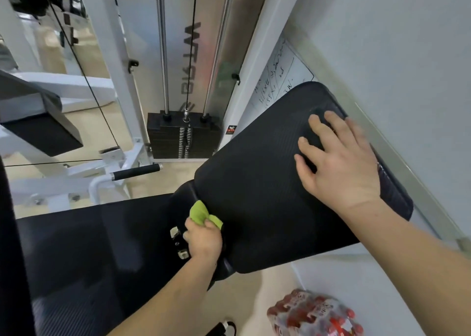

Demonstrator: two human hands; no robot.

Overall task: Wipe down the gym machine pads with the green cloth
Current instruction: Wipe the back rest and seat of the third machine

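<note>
two risks we see: our left grip (pixel 204 241) bunches the small green cloth (pixel 202 212) at the lower edge of the ribbed black machine pad (pixel 254 183), just beside a shiny metal fitting (pixel 178 244) that could snag it; our right grip (pixel 339 162), flat and open on that pad, might slip.

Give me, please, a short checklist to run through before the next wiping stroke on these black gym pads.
1. The crumpled green cloth is gripped in the left hand: ok.
2. The cloth sits at the lower edge of the tilted black ribbed back pad, by its gap with the flat black seat pad: ok.
3. The right hand lies flat on the back pad, bracing it: ok.
4. Left knuckles clear of the shiny metal hinge bracket: not ok, they sit right beside it.
5. Cloth clean and damp enough: cannot tell.
</note>
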